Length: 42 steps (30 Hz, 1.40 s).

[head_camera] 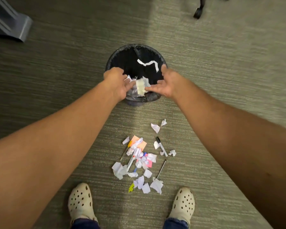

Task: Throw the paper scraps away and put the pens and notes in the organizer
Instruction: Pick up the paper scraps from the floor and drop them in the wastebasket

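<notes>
Both my hands reach over the near rim of a round black-lined bin. Crumpled white paper scraps sit between the fingers of my left hand and my right hand, just above the bin's mouth; whether the fingers grip them or they are falling I cannot tell. A white paper strip lies inside the bin. Nearer my feet, a heap of white scraps is spread on the carpet, mixed with orange and pink sticky notes, a black-capped marker, a thin black pen and other pens.
Grey-green carpet covers the floor. A dark metal furniture foot stands at the far left and a chair caster at the far right. My two cream clogs flank the heap. No organizer is in view.
</notes>
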Each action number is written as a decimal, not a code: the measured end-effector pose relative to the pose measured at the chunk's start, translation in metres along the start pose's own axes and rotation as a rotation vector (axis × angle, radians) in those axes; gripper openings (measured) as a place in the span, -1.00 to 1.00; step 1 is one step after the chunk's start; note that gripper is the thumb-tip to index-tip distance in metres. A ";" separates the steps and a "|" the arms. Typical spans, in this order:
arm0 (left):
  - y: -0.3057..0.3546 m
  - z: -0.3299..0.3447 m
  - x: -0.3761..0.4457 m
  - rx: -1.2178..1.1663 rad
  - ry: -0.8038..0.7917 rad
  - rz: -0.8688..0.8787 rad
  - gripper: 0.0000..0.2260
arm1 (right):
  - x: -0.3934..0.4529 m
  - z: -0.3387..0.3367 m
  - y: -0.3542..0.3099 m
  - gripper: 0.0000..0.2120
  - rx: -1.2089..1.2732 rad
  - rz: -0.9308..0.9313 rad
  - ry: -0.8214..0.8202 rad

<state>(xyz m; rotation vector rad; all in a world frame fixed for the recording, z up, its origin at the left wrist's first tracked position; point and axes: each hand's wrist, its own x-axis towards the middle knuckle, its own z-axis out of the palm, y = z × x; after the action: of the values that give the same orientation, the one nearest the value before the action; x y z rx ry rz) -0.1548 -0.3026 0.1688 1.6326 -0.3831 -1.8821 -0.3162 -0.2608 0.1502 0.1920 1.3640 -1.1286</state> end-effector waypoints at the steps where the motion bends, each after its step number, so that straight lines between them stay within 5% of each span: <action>1: -0.005 -0.004 -0.004 0.003 -0.014 0.011 -0.62 | -0.004 -0.010 0.002 -0.42 -0.006 -0.004 0.003; 7: -0.066 -0.054 -0.044 0.321 0.135 0.080 -0.79 | -0.037 -0.111 0.046 -0.73 -0.136 0.032 0.069; 13: -0.154 -0.105 -0.067 0.651 0.155 0.000 -0.88 | -0.056 -0.213 0.113 -0.81 -0.447 0.044 0.147; 19: -0.232 -0.143 0.000 1.033 0.073 0.027 -0.59 | 0.007 -0.246 0.181 -0.86 -0.834 -0.054 0.206; 26: -0.288 -0.172 0.107 1.476 -0.111 0.249 -0.32 | 0.117 -0.230 0.245 -0.68 -1.064 -0.176 0.265; 33: -0.329 -0.182 0.175 1.671 -0.179 0.342 -0.47 | 0.190 -0.236 0.256 -0.59 -1.245 -0.296 0.427; 39: -0.334 -0.185 0.206 1.676 -0.205 0.441 -0.59 | 0.230 -0.235 0.245 -0.12 -1.444 -0.312 0.326; 42: -0.327 -0.179 0.216 1.615 -0.113 0.435 -0.69 | 0.237 -0.232 0.252 -0.25 -1.632 -0.343 0.272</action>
<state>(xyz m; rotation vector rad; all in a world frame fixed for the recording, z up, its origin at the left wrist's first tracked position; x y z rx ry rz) -0.0769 -0.1522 -0.2273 1.9167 -2.4992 -1.1606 -0.3356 -0.0969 -0.2322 -1.1231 2.1942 0.0459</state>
